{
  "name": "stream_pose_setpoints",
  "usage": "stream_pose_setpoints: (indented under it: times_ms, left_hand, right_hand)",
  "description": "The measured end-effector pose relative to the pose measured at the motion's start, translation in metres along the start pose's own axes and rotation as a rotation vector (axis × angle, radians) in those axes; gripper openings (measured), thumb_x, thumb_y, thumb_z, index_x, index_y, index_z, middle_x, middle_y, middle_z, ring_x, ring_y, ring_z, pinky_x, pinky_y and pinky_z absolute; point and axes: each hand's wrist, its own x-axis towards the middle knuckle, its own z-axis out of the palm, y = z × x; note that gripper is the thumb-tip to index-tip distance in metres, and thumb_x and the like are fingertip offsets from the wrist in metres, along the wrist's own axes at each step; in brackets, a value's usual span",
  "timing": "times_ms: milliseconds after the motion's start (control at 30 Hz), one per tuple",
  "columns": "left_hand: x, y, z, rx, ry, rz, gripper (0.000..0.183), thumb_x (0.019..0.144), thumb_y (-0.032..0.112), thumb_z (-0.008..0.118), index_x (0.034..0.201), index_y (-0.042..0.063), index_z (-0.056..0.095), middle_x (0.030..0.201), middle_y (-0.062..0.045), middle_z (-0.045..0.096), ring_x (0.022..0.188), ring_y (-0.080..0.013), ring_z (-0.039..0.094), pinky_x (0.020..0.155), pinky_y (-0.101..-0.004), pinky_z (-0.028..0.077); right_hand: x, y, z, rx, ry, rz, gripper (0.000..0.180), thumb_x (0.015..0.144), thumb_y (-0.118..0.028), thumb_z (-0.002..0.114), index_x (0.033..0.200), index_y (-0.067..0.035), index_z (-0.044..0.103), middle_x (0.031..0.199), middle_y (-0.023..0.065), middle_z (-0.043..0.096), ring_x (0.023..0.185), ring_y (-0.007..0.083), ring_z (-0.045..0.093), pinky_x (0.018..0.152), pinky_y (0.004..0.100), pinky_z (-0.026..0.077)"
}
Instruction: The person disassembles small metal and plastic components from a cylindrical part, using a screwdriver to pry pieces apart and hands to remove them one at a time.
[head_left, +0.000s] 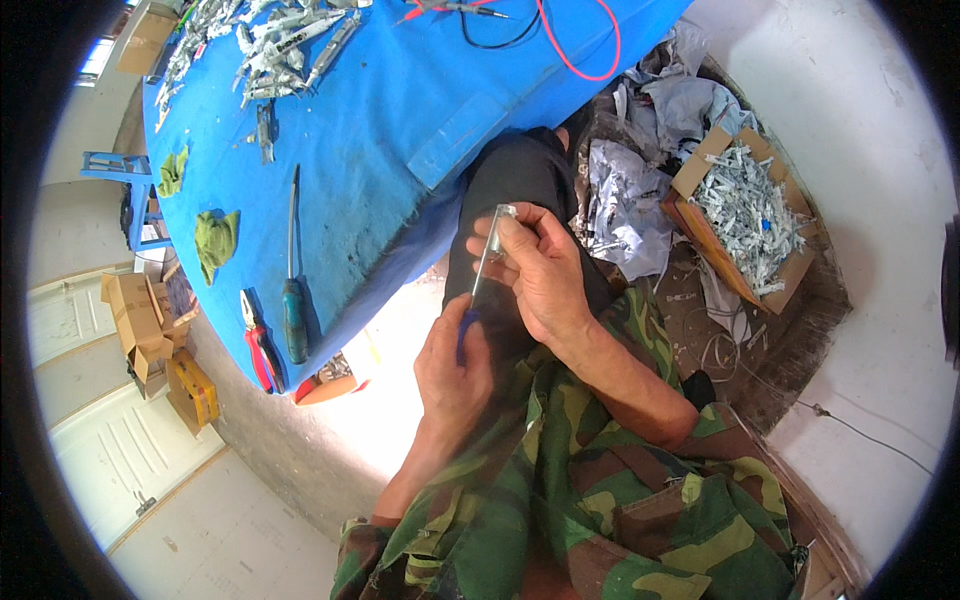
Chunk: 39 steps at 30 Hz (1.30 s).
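Note:
My left hand (454, 364) is closed around the blue handle of a small screwdriver (468, 331). Its thin metal shaft points up toward my right hand (544, 266). Between thumb and fingers, my right hand grips a small clear plastic or glass piece (495, 238), with the shaft's upper end at or against it. Whether the tip is inside the piece, I cannot tell. Both hands are over my dark-trousered leg (506, 176), beside the blue cloth-covered table (360, 135).
On the table lie a green-handled screwdriver (295, 319), red-handled pliers (261, 349), green rags (216, 244), a heap of grey-white parts (281, 56) and red and black test leads (616, 41). A cardboard box of scraps (746, 217) and plastic bags (626, 202) are at right.

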Motion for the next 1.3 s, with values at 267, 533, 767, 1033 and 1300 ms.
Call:
stream_pose_setpoints:
  times_ms: [267, 533, 767, 1033, 1300]
  left_hand:
    - [0.033, 0.003, 0.0, 0.043, 0.14, 0.142, 0.029, 0.1, 0.004, 0.061, 0.129, -0.001, 0.063, 0.082, -0.006, 0.062, 0.069, -0.0118, 0.055, 0.063, -0.0273, 0.045]
    - [0.027, 0.017, -0.001, -0.165, -0.05, -0.186, 0.028, 0.103, 0.009, 0.059, 0.129, -0.001, 0.062, 0.085, -0.001, 0.063, 0.075, -0.0071, 0.055, 0.067, -0.0232, 0.043]
    - [0.024, 0.019, 0.014, -0.305, -0.123, -0.269, 0.029, 0.103, 0.011, 0.061, 0.129, -0.002, 0.061, 0.09, -0.001, 0.064, 0.081, -0.0066, 0.056, 0.072, -0.0218, 0.044]
    - [0.024, 0.012, 0.016, -0.343, -0.1, -0.321, 0.031, 0.097, 0.013, 0.073, 0.122, -0.003, 0.065, 0.081, 0.003, 0.061, 0.073, -0.0041, 0.052, 0.065, -0.0201, 0.041]
    - [0.031, 0.027, 0.017, -0.488, -0.238, -0.464, 0.023, 0.101, 0.022, 0.07, 0.113, 0.004, 0.063, 0.087, -0.002, 0.067, 0.066, -0.0051, 0.054, 0.055, -0.0207, 0.041]
  right_hand:
    - [-0.007, 0.0, -0.006, 0.008, 0.024, -0.006, 0.02, 0.108, -0.016, 0.058, 0.123, -0.006, 0.05, 0.115, 0.0136, 0.071, 0.098, 0.0226, 0.074, 0.077, 0.0312, 0.062]
    - [-0.016, -0.01, -0.03, 0.079, 0.013, 0.017, 0.02, 0.108, -0.02, 0.057, 0.125, -0.01, 0.054, 0.117, 0.0135, 0.071, 0.099, 0.0241, 0.074, 0.073, 0.0318, 0.06]
    - [-0.014, -0.023, -0.076, 0.2, 0.074, 0.102, 0.017, 0.107, -0.021, 0.055, 0.12, -0.011, 0.061, 0.106, 0.011, 0.074, 0.088, 0.0207, 0.072, 0.071, 0.0317, 0.056]
    - [-0.023, -0.06, -0.115, -0.123, 0.101, -0.008, 0.02, 0.106, -0.019, 0.053, 0.121, -0.006, 0.056, 0.104, 0.0124, 0.072, 0.088, 0.0219, 0.072, 0.069, 0.0317, 0.055]
    - [-0.032, -0.069, -0.104, -0.133, -0.043, -0.045, 0.022, 0.105, -0.013, 0.062, 0.125, -0.006, 0.058, 0.113, 0.0108, 0.069, 0.099, 0.0242, 0.074, 0.079, 0.0348, 0.061]
